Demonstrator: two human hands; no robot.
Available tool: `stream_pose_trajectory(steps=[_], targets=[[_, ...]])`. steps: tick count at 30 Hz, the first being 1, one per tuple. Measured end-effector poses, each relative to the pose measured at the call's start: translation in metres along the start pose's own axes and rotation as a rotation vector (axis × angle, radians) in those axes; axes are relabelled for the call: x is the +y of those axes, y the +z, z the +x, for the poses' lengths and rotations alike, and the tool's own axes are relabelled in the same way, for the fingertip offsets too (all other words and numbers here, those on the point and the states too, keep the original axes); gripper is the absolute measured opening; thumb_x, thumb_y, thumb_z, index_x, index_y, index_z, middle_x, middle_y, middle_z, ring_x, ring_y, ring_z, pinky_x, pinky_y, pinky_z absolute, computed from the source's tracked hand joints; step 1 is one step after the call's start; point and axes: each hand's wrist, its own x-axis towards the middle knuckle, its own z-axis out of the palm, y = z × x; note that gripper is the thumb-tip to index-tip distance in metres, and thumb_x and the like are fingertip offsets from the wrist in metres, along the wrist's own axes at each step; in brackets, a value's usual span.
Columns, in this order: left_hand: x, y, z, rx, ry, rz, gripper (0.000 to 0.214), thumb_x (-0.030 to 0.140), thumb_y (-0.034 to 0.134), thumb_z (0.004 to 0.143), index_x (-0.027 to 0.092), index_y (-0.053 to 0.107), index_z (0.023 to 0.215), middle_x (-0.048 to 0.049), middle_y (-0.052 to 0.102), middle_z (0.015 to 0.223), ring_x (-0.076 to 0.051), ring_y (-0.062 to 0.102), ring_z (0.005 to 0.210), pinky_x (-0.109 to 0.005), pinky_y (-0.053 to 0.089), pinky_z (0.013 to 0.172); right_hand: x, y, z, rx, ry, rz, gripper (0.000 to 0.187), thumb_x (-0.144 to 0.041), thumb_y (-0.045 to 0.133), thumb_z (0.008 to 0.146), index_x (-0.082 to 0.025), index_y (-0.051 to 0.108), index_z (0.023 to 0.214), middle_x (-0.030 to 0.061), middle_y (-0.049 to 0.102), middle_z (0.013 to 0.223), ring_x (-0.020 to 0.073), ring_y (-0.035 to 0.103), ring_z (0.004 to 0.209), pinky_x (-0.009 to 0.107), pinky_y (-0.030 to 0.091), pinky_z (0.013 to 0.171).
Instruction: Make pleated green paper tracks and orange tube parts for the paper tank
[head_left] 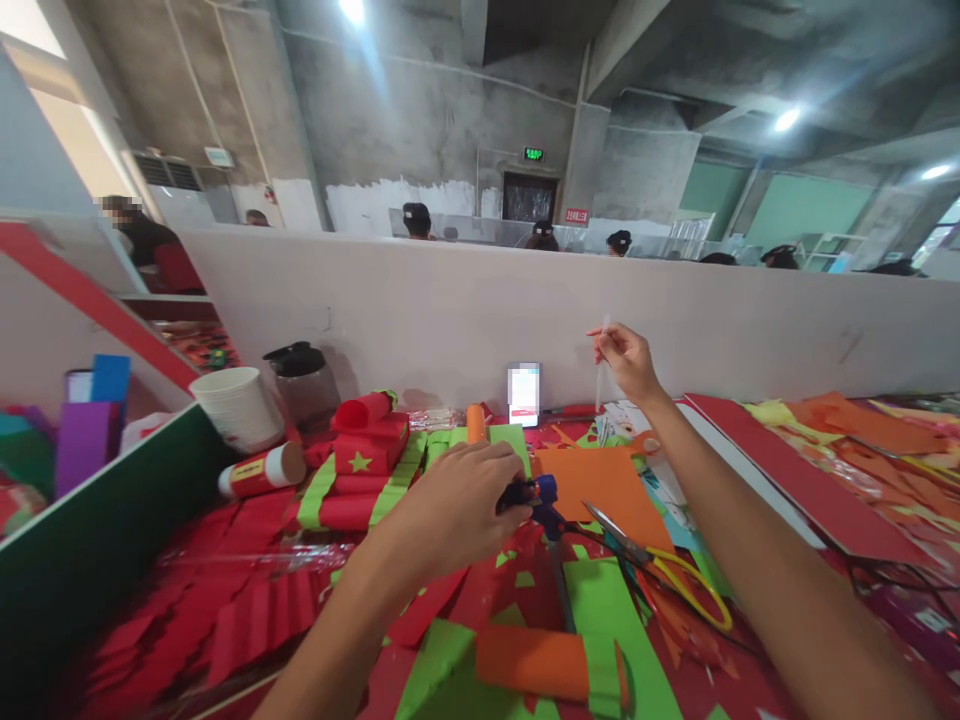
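Observation:
My left hand [469,495] is closed around a dark glue gun with blue parts [546,490]. Fingers cover much of its body, and a black cable seems to run off to the right. My right hand [626,360] is raised in front of the white partition, pinching a thin, clear glue stick [598,385] held nearly upright. Just right of the glue gun lie open scissors [686,585] with yellow handles, over orange paper [600,485]. Nearer to me, an orange paper roll [532,662] with a green band rests on green sheets.
Red paper bundles with green strips and a star [360,460] stand left of centre. Behind them are a glue bottle [262,472], stacked paper cups [238,408] and a dark-lidded jug [300,380]. A phone [523,395] leans against the partition [420,310]. Paper scraps cover the right side.

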Motion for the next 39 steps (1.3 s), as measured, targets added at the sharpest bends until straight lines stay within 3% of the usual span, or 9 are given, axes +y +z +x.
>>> stream_pose_trajectory(steps=[3,7,9,12,16,22,26,30,39], targets=[[-0.001,0.001,0.001,-0.002,-0.004,0.007,0.015,0.036,0.054,0.086,0.021,0.059,0.088,-0.0017,0.063,0.088,-0.021,0.058,0.081,-0.032,0.038,0.067,-0.034,0.001,-0.009,-0.179,-0.001,-0.077,0.038,-0.053,0.052,0.088,-0.019,0.069,0.093,-0.0027,0.049,0.059,0.0096,0.041,0.049,0.023,0.033,0.048],[-0.004,0.003,0.003,-0.004,-0.014,0.016,0.013,0.033,0.055,0.085,0.021,0.059,0.088,-0.0024,0.064,0.089,-0.021,0.058,0.079,-0.031,0.037,0.065,-0.072,0.001,-0.033,-0.566,0.073,-0.238,0.033,-0.047,0.058,0.086,-0.019,0.075,0.084,0.002,0.067,0.072,0.0124,0.054,0.06,0.024,0.039,0.054],[-0.004,0.005,0.005,0.001,-0.024,0.025,0.014,0.033,0.055,0.084,0.02,0.058,0.088,-0.0032,0.064,0.09,-0.022,0.058,0.081,-0.032,0.037,0.066,-0.084,0.002,-0.047,-0.74,0.138,-0.265,0.029,-0.043,0.058,0.086,-0.022,0.075,0.096,0.0033,0.072,0.085,0.0152,0.061,0.072,0.025,0.043,0.061],[-0.003,0.007,0.006,-0.002,-0.036,0.026,0.014,0.033,0.054,0.084,0.02,0.058,0.087,-0.0035,0.064,0.089,-0.022,0.058,0.081,-0.032,0.038,0.067,-0.095,0.005,-0.065,-0.876,0.15,-0.328,0.028,-0.036,0.056,0.088,-0.027,0.07,0.112,0.0035,0.073,0.099,0.016,0.063,0.079,0.025,0.045,0.065],[0.001,0.01,0.007,-0.005,-0.036,0.02,0.012,0.031,0.054,0.084,0.021,0.058,0.085,-0.0029,0.064,0.087,-0.021,0.058,0.079,-0.031,0.038,0.067,-0.104,0.009,-0.08,-0.902,0.092,-0.373,0.027,-0.028,0.054,0.09,-0.028,0.068,0.114,0.0033,0.072,0.103,0.0162,0.063,0.082,0.026,0.045,0.068],[0.006,0.011,0.009,-0.021,-0.054,0.027,0.01,0.028,0.052,0.084,0.021,0.059,0.085,-0.003,0.063,0.086,-0.021,0.058,0.078,-0.03,0.037,0.063,-0.112,0.014,-0.085,-0.882,0.073,-0.406,0.022,-0.034,0.055,0.091,-0.028,0.072,0.103,0.0015,0.073,0.101,0.0178,0.064,0.089,0.03,0.045,0.078],[0.007,0.012,0.009,-0.006,-0.062,0.045,0.011,0.029,0.051,0.085,0.021,0.059,0.085,-0.0033,0.064,0.087,-0.021,0.057,0.077,-0.03,0.036,0.062,-0.112,0.009,-0.085,-0.924,0.048,-0.381,0.023,-0.024,0.054,0.091,-0.029,0.071,0.106,-0.0001,0.073,0.104,0.0173,0.065,0.091,0.029,0.045,0.077],[0.007,0.013,0.008,0.0,-0.062,0.061,0.01,0.029,0.052,0.084,0.021,0.059,0.083,-0.0035,0.064,0.085,-0.021,0.057,0.076,-0.029,0.034,0.061,-0.113,0.007,-0.087,-0.907,0.003,-0.453,0.036,-0.011,0.051,0.088,-0.031,0.068,0.112,-0.001,0.073,0.104,0.0172,0.065,0.091,0.029,0.046,0.077],[0.006,0.013,0.009,-0.018,-0.091,0.076,0.01,0.028,0.053,0.081,0.022,0.059,0.087,-0.0038,0.064,0.088,-0.023,0.059,0.081,-0.031,0.038,0.063,-0.116,0.009,-0.087,-0.876,-0.06,-0.476,0.034,-0.013,0.052,0.09,-0.032,0.068,0.112,-0.0019,0.072,0.104,0.0157,0.064,0.093,0.027,0.045,0.078]])
